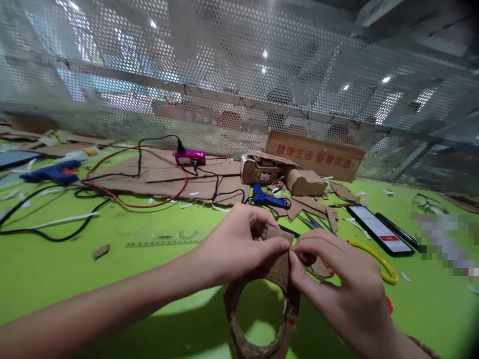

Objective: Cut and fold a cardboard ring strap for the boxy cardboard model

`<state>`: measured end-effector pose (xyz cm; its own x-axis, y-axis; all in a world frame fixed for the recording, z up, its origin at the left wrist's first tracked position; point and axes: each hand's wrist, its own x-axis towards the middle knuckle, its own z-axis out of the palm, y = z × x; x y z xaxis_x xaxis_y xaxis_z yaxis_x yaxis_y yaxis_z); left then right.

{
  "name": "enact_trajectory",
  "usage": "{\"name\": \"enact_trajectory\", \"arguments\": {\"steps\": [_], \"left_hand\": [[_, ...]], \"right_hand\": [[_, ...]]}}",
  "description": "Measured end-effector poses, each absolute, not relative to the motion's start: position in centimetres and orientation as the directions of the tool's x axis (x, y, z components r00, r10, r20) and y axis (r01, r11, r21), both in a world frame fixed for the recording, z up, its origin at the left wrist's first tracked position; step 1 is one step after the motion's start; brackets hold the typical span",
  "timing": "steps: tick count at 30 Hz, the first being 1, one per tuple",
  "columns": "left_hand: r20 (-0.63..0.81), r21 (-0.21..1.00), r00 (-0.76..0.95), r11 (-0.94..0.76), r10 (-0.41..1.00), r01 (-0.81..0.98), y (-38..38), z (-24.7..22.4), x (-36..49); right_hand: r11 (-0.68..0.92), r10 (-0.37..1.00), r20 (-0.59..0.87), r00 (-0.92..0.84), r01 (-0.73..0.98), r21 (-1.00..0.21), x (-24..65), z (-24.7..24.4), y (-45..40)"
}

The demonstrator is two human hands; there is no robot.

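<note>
Between my hands is a brown cardboard piece (232, 319) with a large round hole cut through it. My left hand (243, 244) is closed on its upper part, thumb pressed on the front. With thumb and forefinger, my right hand (337, 279) pinches the right edge of that same upper part. The two hands nearly touch at the fingertips. Behind them, partly hidden, lie scissors (314, 222) and a blue glue gun (267, 198). What the curled left fingers touch at the back cannot be seen.
Cardboard scraps (299, 205) and cardboard boxes (307, 182) stand behind my hands. A transparent ruler (164, 238) lies left, with a second blue glue gun (52, 172) and a magenta power strip (190, 157) beyond. At right are a phone (379, 229), glasses (426, 202) and a yellow curved handle (377, 259).
</note>
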<state>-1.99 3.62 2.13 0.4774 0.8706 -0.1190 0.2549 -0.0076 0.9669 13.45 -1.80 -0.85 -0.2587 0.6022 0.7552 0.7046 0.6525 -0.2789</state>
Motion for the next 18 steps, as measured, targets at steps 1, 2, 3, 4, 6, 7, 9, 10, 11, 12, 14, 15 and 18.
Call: {"name": "enact_trajectory", "arguments": {"steps": [1, 2, 3, 4, 6, 7, 9, 10, 11, 12, 14, 15, 18], "left_hand": [[-0.118, 0.969, 0.477, -0.005, 0.871, 0.249, 3.6, 2.1, -2.0], [-0.118, 0.97, 0.479, -0.002, 0.87, 0.242, 3.6, 2.2, -1.9], [-0.119, 0.972, 0.484, 0.001, 0.867, 0.236, 3.6, 2.2, -1.9], [-0.118, 0.973, 0.489, 0.002, 0.864, 0.231, 3.6, 2.2, -1.9], [-0.119, 0.975, 0.499, 0.005, 0.859, 0.223, 3.5, 2.3, -2.0], [-0.118, 0.975, 0.501, 0.005, 0.857, 0.222, 3.5, 2.3, -2.1], [-0.106, 0.974, 0.5, -0.011, 0.86, 0.225, 3.6, 2.2, -2.3], [-0.096, 0.974, 0.496, -0.022, 0.863, 0.227, 3.6, 2.2, -2.4], [-0.085, 0.974, 0.49, -0.032, 0.867, 0.226, 3.6, 2.2, -2.5], [-0.08, 0.975, 0.489, -0.034, 0.869, 0.22, 3.7, 2.3, -2.6], [-0.087, 0.982, 0.521, -0.016, 0.849, 0.19, 3.7, 2.4, -2.7], [-0.091, 0.985, 0.551, -0.007, 0.829, 0.174, 3.7, 2.5, -2.7], [-0.045, 0.989, 0.644, -0.055, 0.764, 0.135, 3.7, 2.7, -2.7]], "right_hand": [[0.651, 0.606, 0.754, -0.253, 0.702, -0.288, 13.4, -0.8, -1.8], [0.648, 0.612, 0.753, -0.243, 0.7, -0.3, 13.4, -0.7, -1.7], [0.641, 0.622, 0.748, -0.232, 0.699, -0.317, 13.3, -0.6, -1.7], [0.63, 0.638, 0.738, -0.22, 0.701, -0.335, 13.2, -0.5, -1.7], [0.604, 0.678, 0.705, -0.207, 0.704, -0.373, 13.2, -0.3, -1.6], [0.595, 0.691, 0.695, -0.2, 0.704, -0.389, 13.2, -0.2, -1.6], [0.577, 0.69, 0.708, -0.15, 0.704, -0.413, 13.9, -0.1, -1.5], [0.558, 0.683, 0.724, -0.098, 0.71, -0.431, 14.4, -0.1, -1.5], [0.531, 0.674, 0.738, -0.031, 0.715, -0.455, 15.1, 0.0, -1.5], [0.497, 0.672, 0.739, 0.032, 0.721, -0.483, 15.9, 0.1, -1.4], [0.428, 0.728, 0.68, 0.09, 0.716, -0.552, 17.5, 0.2, -0.9], [0.388, 0.786, 0.613, 0.079, 0.708, -0.59, 18.2, 0.2, -0.6], [0.264, 0.942, 0.332, -0.046, 0.71, -0.653, 19.9, -0.6, 1.0]]}}
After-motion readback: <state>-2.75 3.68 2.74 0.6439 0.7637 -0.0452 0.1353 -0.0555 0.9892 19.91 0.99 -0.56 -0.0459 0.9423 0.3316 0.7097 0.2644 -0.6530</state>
